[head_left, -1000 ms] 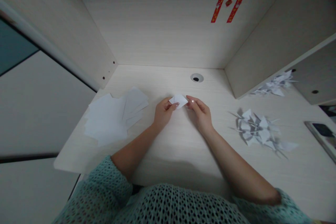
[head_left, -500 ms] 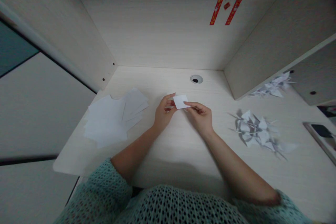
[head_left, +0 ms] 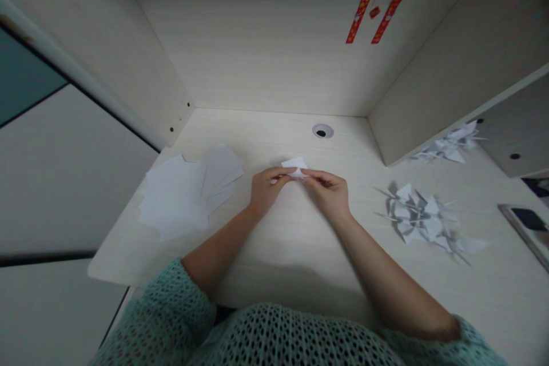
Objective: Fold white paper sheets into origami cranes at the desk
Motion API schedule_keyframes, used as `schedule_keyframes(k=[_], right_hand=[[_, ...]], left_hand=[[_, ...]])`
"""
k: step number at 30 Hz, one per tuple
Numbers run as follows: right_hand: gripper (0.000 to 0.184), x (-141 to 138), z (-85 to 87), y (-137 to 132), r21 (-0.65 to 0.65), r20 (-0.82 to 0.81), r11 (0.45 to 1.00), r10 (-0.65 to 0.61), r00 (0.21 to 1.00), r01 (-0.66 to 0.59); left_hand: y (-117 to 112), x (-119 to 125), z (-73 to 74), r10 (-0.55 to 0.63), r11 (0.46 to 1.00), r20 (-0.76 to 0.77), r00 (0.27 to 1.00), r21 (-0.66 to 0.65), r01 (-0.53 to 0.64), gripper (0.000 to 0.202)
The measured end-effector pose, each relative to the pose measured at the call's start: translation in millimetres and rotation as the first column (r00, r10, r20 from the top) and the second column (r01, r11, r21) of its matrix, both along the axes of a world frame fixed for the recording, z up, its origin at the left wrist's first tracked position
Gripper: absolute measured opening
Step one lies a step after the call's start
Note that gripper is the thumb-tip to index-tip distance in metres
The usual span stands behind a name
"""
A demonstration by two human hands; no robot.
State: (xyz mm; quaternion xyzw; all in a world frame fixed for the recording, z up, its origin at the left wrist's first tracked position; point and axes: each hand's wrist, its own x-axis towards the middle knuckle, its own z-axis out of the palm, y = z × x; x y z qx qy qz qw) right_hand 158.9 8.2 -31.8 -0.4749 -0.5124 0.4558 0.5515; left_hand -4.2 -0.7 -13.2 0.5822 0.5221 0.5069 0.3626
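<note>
A small folded piece of white paper (head_left: 295, 163) is held between my two hands over the middle of the desk. My left hand (head_left: 266, 187) pinches its left side with thumb and fingers. From the right, my right hand (head_left: 329, 190) pinches the opposite side, and the fingertips of both hands nearly meet at the near edge. Part of the paper lies hidden behind the fingers. Left of my hands, a spread pile of white paper sheets (head_left: 175, 197) lies flat on the desk.
Several folded white paper pieces, perhaps cranes, form a pile (head_left: 422, 214) on the right. Another folded-paper pile (head_left: 454, 143) sits beside the upright panel (head_left: 429, 80). A phone-like device (head_left: 525, 229) lies at the far right. A round cable hole (head_left: 322, 131) is near the back wall.
My left fingers have come down onto the near edge of the paper, beside the right ones. The paper, seen flat before, now appears bent at its near edge. The view has shifted slightly.
</note>
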Motion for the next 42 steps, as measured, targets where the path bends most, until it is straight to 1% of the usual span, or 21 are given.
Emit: schedule_keyframes(k=[4, 8, 12, 16, 21, 30, 32, 34, 36, 37, 39, 41, 42], right_hand=[[0.019, -1.8, 3.9, -1.0, -0.048, -0.026, 0.999, 0.003, 1.0, -0.004], [0.019, -2.8, 4.0, -0.5, -0.088, -0.049, 0.996, -0.013, 0.999, 0.008], [0.019, -4.7, 1.4, 0.3, -0.116, -0.085, 0.993, 0.006, 0.996, -0.016], [0.018, -5.8, 2.5, -0.2, -0.095, -0.087, 0.995, -0.008, 0.996, 0.0], [0.018, -3.4, 4.6, -0.1, -0.079, -0.018, 0.996, -0.044, 0.999, 0.042], [0.017, -2.8, -3.8, 2.9, -0.069, 0.038, 0.997, -0.036, 0.999, 0.039], [0.018, -1.2, -5.1, 4.8, -0.076, 0.015, 0.995, -0.066, 0.998, 0.067], [0.018, 1.0, -5.5, 6.9, -0.086, -0.031, 0.987, -0.138, 0.99, 0.135], [0.018, 2.3, -4.4, 8.1, -0.071, -0.072, 0.977, -0.206, 0.976, 0.201], [0.018, 2.1, -3.1, 8.0, -0.05, -0.088, 0.977, -0.209, 0.974, 0.205], [0.021, -0.4, 0.4, 6.5, -0.014, -0.097, 0.991, -0.131, 0.987, 0.13], [0.033, -4.6, 4.4, 3.7, 0.002, -0.132, 1.0, -0.024, 0.991, 0.025], [0.037, -6.8, 6.1, 2.2, -0.002, -0.16, 1.0, 0.009, 0.987, -0.009]], left_hand=[[1.8, 1.0, -2.1, 0.003, 0.997, 0.102, 0.995, -0.072, 0.004, 0.015], [2.6, 4.5, -2.8, 0.008, 0.988, 0.238, 0.971, -0.149, 0.028, 0.02], [2.5, 7.1, -3.7, 0.048, 0.982, 0.294, 0.955, -0.19, 0.01, 0.023], [2.1, 7.5, -2.7, 0.066, 0.98, 0.292, 0.954, -0.2, -0.007, 0.022], [2.0, 6.4, 0.4, 0.104, 0.983, 0.281, 0.954, -0.175, -0.055, 0.02], [2.0, 6.0, -2.7, 0.12, 0.985, 0.238, 0.964, -0.152, -0.085, 0.017], [2.5, 5.0, -2.8, 0.131, 0.985, 0.229, 0.965, -0.143, -0.1, 0.018], [3.5, 3.7, -2.4, 0.168, 0.981, 0.222, 0.961, -0.13, -0.141, 0.019], [4.4, 2.9, -2.1, 0.198, 0.977, 0.218, 0.956, -0.122, -0.174, 0.019], [4.5, 2.9, -2.2, 0.197, 0.977, 0.218, 0.956, -0.12, -0.174, 0.019], [4.0, 3.6, -2.8, 0.172, 0.982, 0.219, 0.96, -0.115, -0.15, 0.019], [2.8, 4.9, -3.9, 0.143, 0.987, 0.217, 0.966, -0.107, -0.122, 0.019], [2.1, 5.6, -4.4, 0.129, 0.989, 0.214, 0.968, -0.103, -0.109, 0.019]])
